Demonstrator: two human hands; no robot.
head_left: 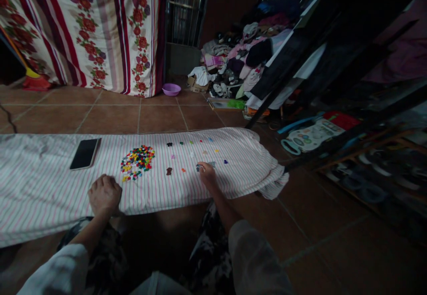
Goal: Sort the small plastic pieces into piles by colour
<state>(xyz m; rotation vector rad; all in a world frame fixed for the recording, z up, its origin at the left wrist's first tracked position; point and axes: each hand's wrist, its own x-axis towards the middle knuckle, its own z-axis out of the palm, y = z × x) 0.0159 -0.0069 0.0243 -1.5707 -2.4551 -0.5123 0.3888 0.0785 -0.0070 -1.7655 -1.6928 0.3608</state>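
Observation:
My right hand (207, 175) reaches over the striped cloth (110, 152), its thumb and fingers pinched together. Its fingertips are right at a few small blue-grey pieces (198, 168); whether one is between them I cannot make out. My left hand (105, 193) rests near the cloth's front edge with its fingers curled in, nothing visible in it. Beyond it lies a heap of tiny multicoloured pieces (138, 162). Small single-colour groups are spread to the right, among them dark brown pieces (169, 171), orange pieces (183, 170), pink pieces (172, 156) and black pieces (169, 144).
A phone (84, 154) with a dark screen lies left of the heap. Behind the covered surface, a purple basin (171, 90) stands on the tiled floor beside a floral curtain (90, 32). A large clothes pile (240, 59) fills the back, with a dark pole (267, 108) at right.

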